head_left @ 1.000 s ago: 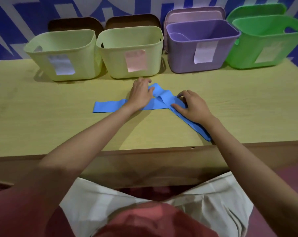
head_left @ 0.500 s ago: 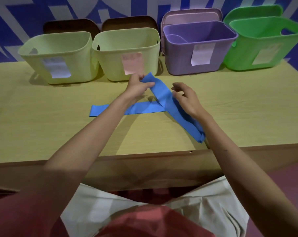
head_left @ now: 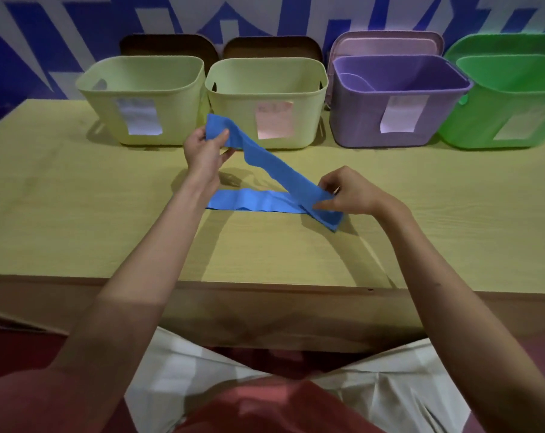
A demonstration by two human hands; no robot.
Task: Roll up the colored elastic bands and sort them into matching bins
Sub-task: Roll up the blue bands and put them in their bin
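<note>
Left hand (head_left: 206, 150) pinches one end of a blue elastic band (head_left: 275, 170) and lifts it in front of the second pale green bin (head_left: 266, 103), while the right hand (head_left: 347, 192) pinches the fold where the band doubles back, low over the bench (head_left: 77, 214). From that fold the rest of the strip lies flat on the bench, running back toward the left forearm. Thin and limp, the band sags and wrinkles between the two grips; it looks light and stretchy, best taken by an end and rolled under gentle tension. A purple bin (head_left: 399, 101) and a bright green bin (head_left: 508, 104) stand further right of the pale green one.
</note>
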